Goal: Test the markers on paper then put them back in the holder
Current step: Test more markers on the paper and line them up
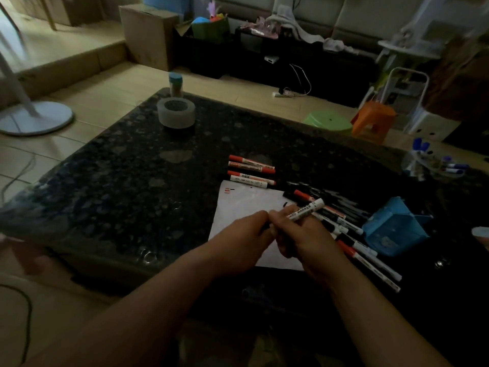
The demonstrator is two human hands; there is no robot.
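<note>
A white sheet of paper [248, 205] with small red and black test marks lies on the dark table [132, 168]. My right hand [304, 234] grips a white board marker [307, 210] over the paper. My left hand [246, 234] pinches that marker's lower end, where its cap is hidden by my fingers. Several red-capped markers [251, 170] lie in a row just beyond the paper. A heap of black and red markers [352, 234] lies to the right of the paper. The blue holder [394, 229] lies tipped on its side beside that heap.
A roll of tape [176, 112] and a small blue-lidded jar [176, 84] stand at the table's far left. A clear tray with blue markers [434, 162] sits at the far right edge. Stools, boxes and a fan base stand on the floor around the table.
</note>
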